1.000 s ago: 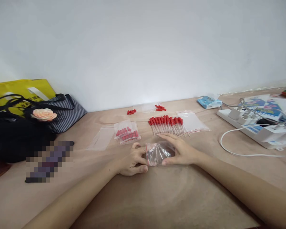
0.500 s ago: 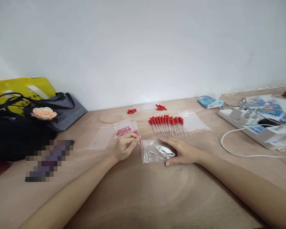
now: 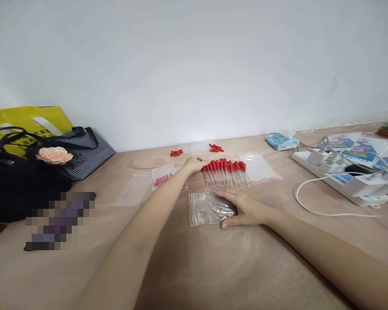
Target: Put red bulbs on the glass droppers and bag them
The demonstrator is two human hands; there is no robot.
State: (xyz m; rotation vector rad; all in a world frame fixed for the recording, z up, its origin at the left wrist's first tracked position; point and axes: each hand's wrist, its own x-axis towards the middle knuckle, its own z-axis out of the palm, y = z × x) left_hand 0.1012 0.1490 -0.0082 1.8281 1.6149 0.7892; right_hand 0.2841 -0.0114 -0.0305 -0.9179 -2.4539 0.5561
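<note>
Left hand (image 3: 194, 164) has left the clear zip bag (image 3: 208, 209) and reached toward the table's far edge, fingers loosely curled at the left end of the dropper row (image 3: 225, 173), touching the first red bulb, nothing clearly pinched yet. Right hand (image 3: 245, 209) stays flat, fingers spread, pinning the bag mid-table. Looks like a dropper pick is starting. Droppers lie parallel, long axis near-to-far, bulbs toward the far edge, tips toward the person.
</note>
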